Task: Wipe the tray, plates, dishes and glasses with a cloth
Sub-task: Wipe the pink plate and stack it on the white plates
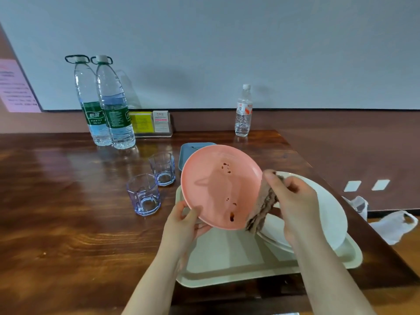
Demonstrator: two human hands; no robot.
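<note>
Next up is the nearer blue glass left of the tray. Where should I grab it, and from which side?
Grip the nearer glass around its faceted side wall, about mid-height, coming in from its open left side. It stands upright and apart from the other glass, but the tray lies close on its right. The flat facets should give the fingers a steady hold.

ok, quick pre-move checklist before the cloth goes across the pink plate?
1. Plate held: ok. The left hand grips the pink plate at its lower left rim, tilted up above the tray.
2. Cloth in grip: ok. The right hand holds the brown cloth against the plate's right edge.
3. Stains located: ok. Dark spots sit near the top centre and the lower middle of the plate, not yet wiped.
4. Room to wipe: ok. The two glasses stand on the table to the left, apart from the plate.
5. White plate underneath: rests on the tray; cleanliness cannot tell.
</note>
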